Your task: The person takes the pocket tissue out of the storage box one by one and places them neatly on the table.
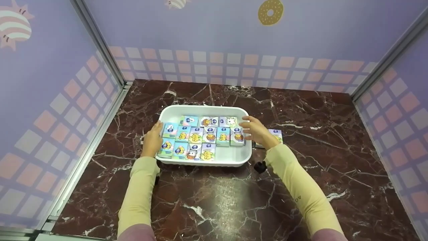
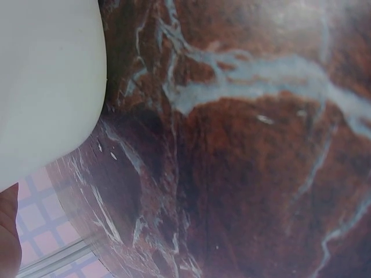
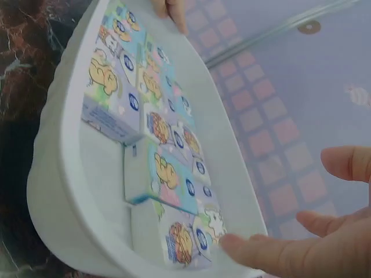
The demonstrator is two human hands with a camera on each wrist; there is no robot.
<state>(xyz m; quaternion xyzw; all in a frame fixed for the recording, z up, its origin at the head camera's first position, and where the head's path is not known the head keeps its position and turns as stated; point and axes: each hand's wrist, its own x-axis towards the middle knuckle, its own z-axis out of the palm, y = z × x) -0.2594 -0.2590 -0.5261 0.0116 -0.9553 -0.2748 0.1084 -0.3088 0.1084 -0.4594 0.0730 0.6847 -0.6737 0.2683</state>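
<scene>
A white tray sits mid-table and holds several small cartoon-printed packets laid in rows. My left hand rests against the tray's left rim, and its fingertips reach just over the edge. My right hand hovers at the tray's right end with its fingers spread and nothing in them. It is close to the rightmost packets. The left wrist view shows only the tray's outer wall and a sliver of my hand.
One more packet lies on the dark red marble table just right of the tray, partly behind my right hand. Lilac patterned walls with metal corner posts close in the left, back and right sides.
</scene>
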